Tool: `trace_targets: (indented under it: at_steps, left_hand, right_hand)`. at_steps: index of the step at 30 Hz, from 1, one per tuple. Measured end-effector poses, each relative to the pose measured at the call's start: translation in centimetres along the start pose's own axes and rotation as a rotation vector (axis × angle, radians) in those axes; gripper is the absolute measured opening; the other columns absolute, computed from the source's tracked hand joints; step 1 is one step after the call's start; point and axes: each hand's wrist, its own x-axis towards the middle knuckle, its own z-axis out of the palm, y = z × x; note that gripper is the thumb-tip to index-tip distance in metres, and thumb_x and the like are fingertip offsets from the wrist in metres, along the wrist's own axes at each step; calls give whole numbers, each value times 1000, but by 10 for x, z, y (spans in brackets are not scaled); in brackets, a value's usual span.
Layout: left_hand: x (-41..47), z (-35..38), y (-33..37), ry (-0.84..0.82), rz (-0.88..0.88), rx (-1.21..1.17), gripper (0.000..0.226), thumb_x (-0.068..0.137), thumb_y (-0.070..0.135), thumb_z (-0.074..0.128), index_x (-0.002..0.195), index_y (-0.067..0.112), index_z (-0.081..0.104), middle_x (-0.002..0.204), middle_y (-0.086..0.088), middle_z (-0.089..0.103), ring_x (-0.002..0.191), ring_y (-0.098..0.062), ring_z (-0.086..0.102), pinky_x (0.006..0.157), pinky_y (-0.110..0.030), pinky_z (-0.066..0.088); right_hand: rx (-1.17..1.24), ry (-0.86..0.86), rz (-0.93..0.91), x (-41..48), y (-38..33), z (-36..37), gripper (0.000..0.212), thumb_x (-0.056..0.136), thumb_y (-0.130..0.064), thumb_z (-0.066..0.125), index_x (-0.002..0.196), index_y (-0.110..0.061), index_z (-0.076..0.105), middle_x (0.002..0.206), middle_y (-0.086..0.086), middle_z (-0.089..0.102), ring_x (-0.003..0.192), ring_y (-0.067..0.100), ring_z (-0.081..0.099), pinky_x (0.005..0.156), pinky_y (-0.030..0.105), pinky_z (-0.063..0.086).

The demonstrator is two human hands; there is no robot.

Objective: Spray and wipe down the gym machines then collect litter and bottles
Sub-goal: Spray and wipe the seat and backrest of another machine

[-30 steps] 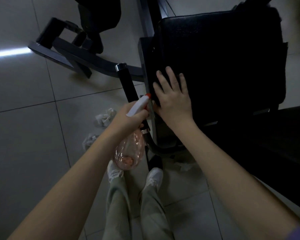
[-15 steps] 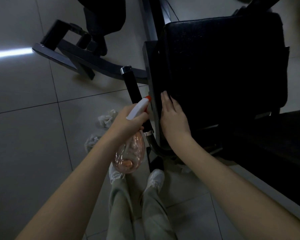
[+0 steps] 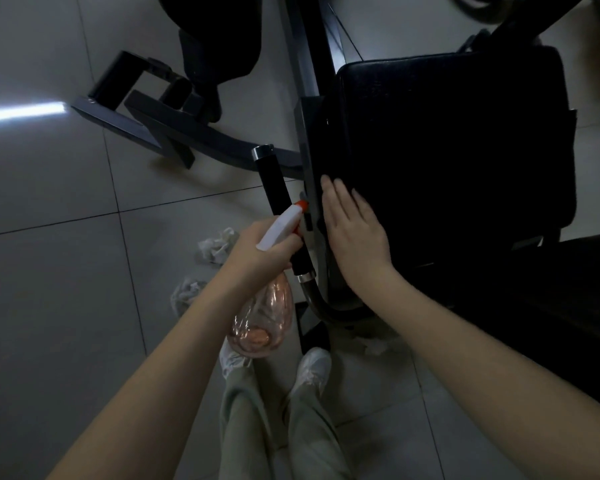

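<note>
My left hand [image 3: 262, 252] grips a spray bottle [image 3: 262, 320] with a clear pinkish body and a white trigger head tipped in orange, the nozzle pointing up at the machine's side. My right hand [image 3: 352, 226] lies flat with straight fingers against the left edge of the black padded seat [image 3: 447, 140] of the gym machine. No cloth shows under the palm. A black foam-covered handle bar [image 3: 278, 199] runs between the two hands. Two crumpled white tissues [image 3: 215, 249] lie on the tile floor left of my left wrist.
The machine's dark steel frame and foot [image 3: 146, 123] spread across the floor at upper left. Another crumpled paper [image 3: 374, 348] lies under the seat near my white shoes [image 3: 312, 368]. A second dark pad [image 3: 551, 306] fills the right side. Grey tiles [image 3: 49, 306] stretch to the left.
My right hand slid from the top of the seat pad down to its left edge, fingers closing together. The view shifted slightly; the left hand keeps the bottle in nearly the same place.
</note>
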Motion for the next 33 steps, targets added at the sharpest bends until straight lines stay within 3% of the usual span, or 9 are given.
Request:
trace_targets:
  at_steps: [2,4,6,11,18,21,26,29,33]
  left_hand:
    - [1,-3,1,-3,4,19,34,82,23,57,96,-8,59,100,-28,64,92,-36,64,82,-50,54]
    - [2,-5,5,-10,10,35,45,75,28,53,98,-10,58,101,-30,63,92,-38,63,82,-53,53]
    - [6,-8,7,-13,8,45,43,76,27,54,98,-10,58,101,-31,62,91,-39,63,83,-53,53]
    - [16,-11,7,3,22,38,22,90,15,55,96,-6,59,99,-28,62,89,-35,63,81,-47,55]
    - [29,-15,10,20,15,3,12,90,15,57,91,5,63,100,-24,64,95,-34,63,79,-42,56]
    - [33,-18,12,4,27,-2,19,88,19,57,93,1,61,99,-25,63,95,-36,62,79,-45,56]
    - [38,-23,9,-6,41,-28,22,89,14,55,97,-6,59,102,-29,62,90,-35,63,74,-36,58]
    - [38,-29,6,-16,49,-20,37,78,27,54,95,-6,59,100,-28,62,92,-37,61,76,-45,56]
    - [35,-35,3,9,32,-16,41,74,30,53,92,-6,60,95,-29,62,84,-36,62,78,-51,54]
  right_hand:
    - [90,-26,28,30,11,-15,70,95,-16,38,146,2,-7,157,16,-11,145,28,-5,116,38,-1]
    - [170,-34,69,43,16,-25,61,93,-15,26,147,1,4,157,16,-8,145,29,-6,116,39,-2]
    - [130,-61,82,31,12,-18,62,91,-18,19,147,2,5,157,17,-7,145,30,-9,116,42,-4]
    - [-49,-168,25,-4,-1,4,74,98,-32,32,140,9,-14,155,22,-11,143,32,-15,111,46,-11]
    - [-236,-179,15,53,2,-7,73,99,-35,33,144,9,-4,155,24,-3,144,33,-8,115,43,-3]
    - [-258,-174,28,78,11,-16,76,98,-39,36,145,8,-1,155,25,-1,144,34,-7,116,43,-2]
    - [-265,-178,55,121,24,-29,78,96,-36,44,146,7,1,156,24,2,145,34,-4,116,45,-3]
    - [-257,-139,52,143,32,-35,69,99,-31,39,146,8,4,155,24,6,145,34,1,116,44,-2]
    - [-228,-63,34,144,34,-31,63,98,-28,41,145,8,17,152,24,20,143,34,15,117,42,5]
